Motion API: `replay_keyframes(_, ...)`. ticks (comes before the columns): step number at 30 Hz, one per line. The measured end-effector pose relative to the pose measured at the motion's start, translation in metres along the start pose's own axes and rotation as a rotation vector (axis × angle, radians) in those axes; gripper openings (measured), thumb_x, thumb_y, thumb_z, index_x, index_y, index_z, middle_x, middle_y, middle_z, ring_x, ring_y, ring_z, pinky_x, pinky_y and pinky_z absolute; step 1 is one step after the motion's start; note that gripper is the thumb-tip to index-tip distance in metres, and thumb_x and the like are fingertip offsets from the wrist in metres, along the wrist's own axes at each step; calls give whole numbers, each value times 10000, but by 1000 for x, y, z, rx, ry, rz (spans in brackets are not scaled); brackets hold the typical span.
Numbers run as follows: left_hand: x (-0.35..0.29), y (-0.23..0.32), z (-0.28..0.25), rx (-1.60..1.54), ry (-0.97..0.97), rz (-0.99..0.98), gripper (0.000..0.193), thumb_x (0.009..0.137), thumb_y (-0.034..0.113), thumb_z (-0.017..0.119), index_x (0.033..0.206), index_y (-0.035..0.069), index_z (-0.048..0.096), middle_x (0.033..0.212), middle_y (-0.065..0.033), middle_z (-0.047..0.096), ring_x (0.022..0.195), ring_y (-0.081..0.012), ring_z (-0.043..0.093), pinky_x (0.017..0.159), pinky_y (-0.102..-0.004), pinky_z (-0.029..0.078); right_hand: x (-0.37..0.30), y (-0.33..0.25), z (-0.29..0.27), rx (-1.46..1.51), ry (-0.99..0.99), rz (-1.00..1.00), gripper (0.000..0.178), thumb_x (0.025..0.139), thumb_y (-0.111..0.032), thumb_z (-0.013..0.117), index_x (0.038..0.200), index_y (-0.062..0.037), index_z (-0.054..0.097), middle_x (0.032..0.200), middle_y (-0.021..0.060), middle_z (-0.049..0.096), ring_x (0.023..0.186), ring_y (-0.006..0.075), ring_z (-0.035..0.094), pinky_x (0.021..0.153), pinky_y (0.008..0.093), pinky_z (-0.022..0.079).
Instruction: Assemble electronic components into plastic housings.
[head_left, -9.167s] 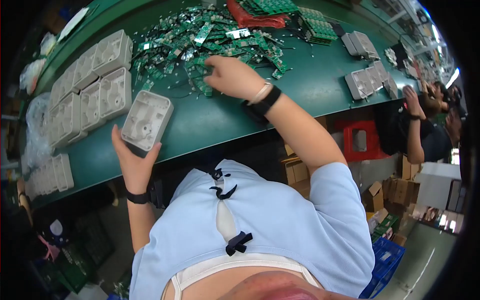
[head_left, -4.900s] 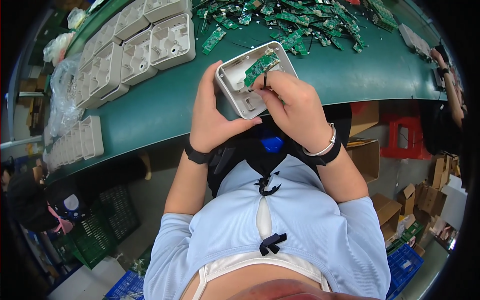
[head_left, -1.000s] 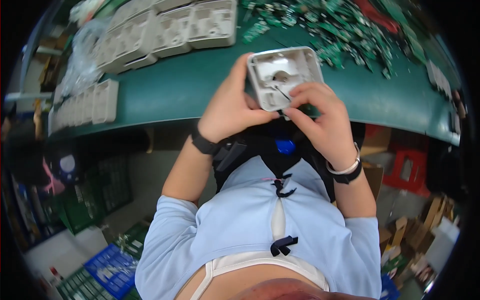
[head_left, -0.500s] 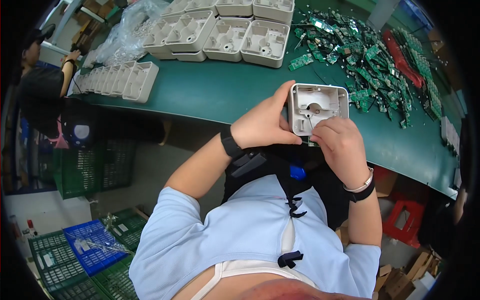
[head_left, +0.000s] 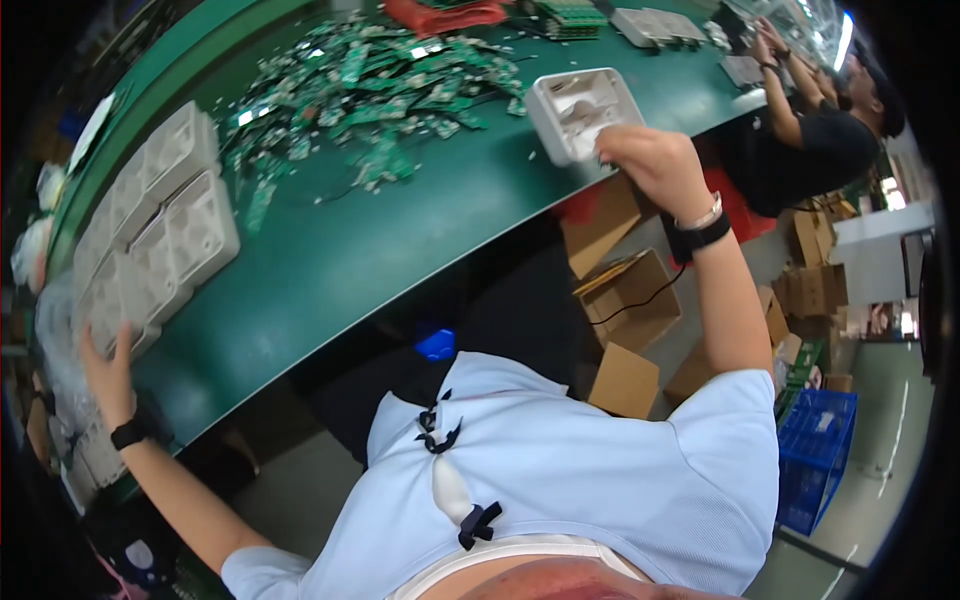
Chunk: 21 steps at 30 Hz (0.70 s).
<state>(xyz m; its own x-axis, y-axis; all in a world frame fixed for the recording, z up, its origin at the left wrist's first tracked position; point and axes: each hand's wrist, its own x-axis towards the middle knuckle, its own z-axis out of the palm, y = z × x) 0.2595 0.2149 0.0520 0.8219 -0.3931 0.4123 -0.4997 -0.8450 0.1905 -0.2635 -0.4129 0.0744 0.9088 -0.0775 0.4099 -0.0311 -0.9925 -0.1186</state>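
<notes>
Gripping the near edge of a white plastic housing (head_left: 583,113), the right hand (head_left: 652,168) is closing its fingers over the rim and holding the shell at the front edge of the green bench (head_left: 400,250), open side up, to the person's right. Whether the housing is fully resting on the bench or partly lifted cannot be told from this angle. Far to the other side, the left hand (head_left: 108,372) is reaching with spread, open fingers toward the stack of empty white housings (head_left: 150,240) at the bench's left end, touching or nearly touching the nearest one, with nothing held in it. A wide scatter of small green circuit boards (head_left: 370,95) is lying between the two hands, farther back on the bench. To set the held shell down well, it seems wise to be keeping it level and moving it well onto the bench rather than leaving it overhanging the edge, and to be releasing only once it is sitting flat. For the left hand, pinching a single housing by its rim looks safer than dragging the pile. Another person's arm (head_left: 790,100) is working at the far right.
</notes>
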Motion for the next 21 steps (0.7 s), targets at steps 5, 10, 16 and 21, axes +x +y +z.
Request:
replay_keyframes(5,27,-40,28,-112,-288,-140,910,928,512,797,1546,-71,472,1578,-284,498,1474,-388,474,1214,-437,371,-48,117,-20,-310,-33,286,137,968,-174,716,1073,-128,791,1131,76,782,970,325,745,816,395,595)
replay_keyframes(10,27,-49,37,-54,-313,-178,930,920,539,795,1524,-97,488,1550,-286,532,1416,-392,542,1191,-435,402,-70,201,-18,-427,-70,380,174,977,-235,705,1086,-128,788,1148,73,777,1008,342,734,844,420,590)
replay_keyframes(16,14,-4,28,114,-135,-250,902,856,609,809,1396,-91,629,1409,-288,654,1296,-393,645,1123,-433,467,-87,260,-19,-430,-85,561,223,1003,-263,681,1142,-116,775,1185,112,765,1067,383,720,900,458,573)
replay_keyframes(21,-9,20,16,236,-6,-295,827,855,614,797,1331,-53,690,1393,-265,673,1281,-378,653,1103,-448,477,-94,287,-12,-495,-77,551,243,1032,-240,625,1219,-137,740,1275,96,737,1080,400,707,889,487,572)
